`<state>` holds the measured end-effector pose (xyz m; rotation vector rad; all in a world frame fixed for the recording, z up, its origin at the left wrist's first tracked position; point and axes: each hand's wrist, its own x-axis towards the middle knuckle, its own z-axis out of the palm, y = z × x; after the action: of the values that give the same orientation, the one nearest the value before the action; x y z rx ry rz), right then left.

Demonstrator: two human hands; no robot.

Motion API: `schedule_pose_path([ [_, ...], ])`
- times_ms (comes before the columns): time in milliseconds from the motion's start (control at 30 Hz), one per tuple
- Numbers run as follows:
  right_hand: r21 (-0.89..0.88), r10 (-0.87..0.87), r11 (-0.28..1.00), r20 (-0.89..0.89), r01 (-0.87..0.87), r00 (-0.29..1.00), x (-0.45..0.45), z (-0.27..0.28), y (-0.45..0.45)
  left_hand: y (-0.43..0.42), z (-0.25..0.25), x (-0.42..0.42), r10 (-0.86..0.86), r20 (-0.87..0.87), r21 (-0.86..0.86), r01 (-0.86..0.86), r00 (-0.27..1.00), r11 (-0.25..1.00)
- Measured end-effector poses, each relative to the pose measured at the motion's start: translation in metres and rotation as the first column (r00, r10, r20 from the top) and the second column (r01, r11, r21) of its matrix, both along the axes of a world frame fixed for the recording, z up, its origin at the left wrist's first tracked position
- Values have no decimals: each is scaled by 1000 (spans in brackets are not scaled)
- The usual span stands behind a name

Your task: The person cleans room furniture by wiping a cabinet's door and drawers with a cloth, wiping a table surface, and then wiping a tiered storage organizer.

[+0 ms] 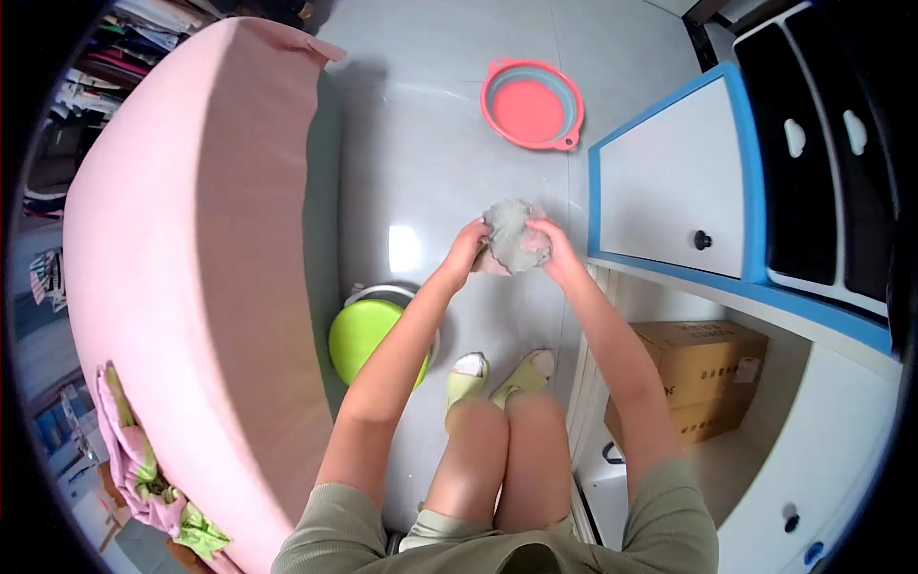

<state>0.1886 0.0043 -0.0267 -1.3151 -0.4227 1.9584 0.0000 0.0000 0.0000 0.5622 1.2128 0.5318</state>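
A crumpled grey and pink cloth (516, 235) is held up between my two hands, above the tiled floor. My left hand (468, 251) grips its left edge, with the fingers closed round it. On the right side, my right hand (555, 248) pinches the cloth between thumb and fingers. Beyond the hands, a pink basin (532, 105) with a grey inner band rests on the floor. Below and left of the cloth is a round green lid or seat (368, 337), partly covered by my left forearm.
A bed with a pink sheet (253, 191) runs along the left, a bunched pink and green cloth (153, 478) on it. At right stand a blue-edged white cabinet (669, 177) and an open compartment holding cardboard boxes (703, 368). My slippered feet are on the floor.
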Motion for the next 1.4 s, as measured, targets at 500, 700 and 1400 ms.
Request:
schedule_pose_path([
  [500, -309, -77, 946, 62, 92, 995, -36, 264, -32, 17, 290, -50, 176, -126, -92, -188, 976, 978],
  [700, -312, -155, 944, -144, 104, 977, 0, 254, -1, 74, 285, -37, 73, -50, 55, -70, 996, 996],
  [1400, -197, -623, 780, -146, 594, 769, 64, 301, 110, 260, 302, 70, -236, 36, 34, 235, 971, 972],
])
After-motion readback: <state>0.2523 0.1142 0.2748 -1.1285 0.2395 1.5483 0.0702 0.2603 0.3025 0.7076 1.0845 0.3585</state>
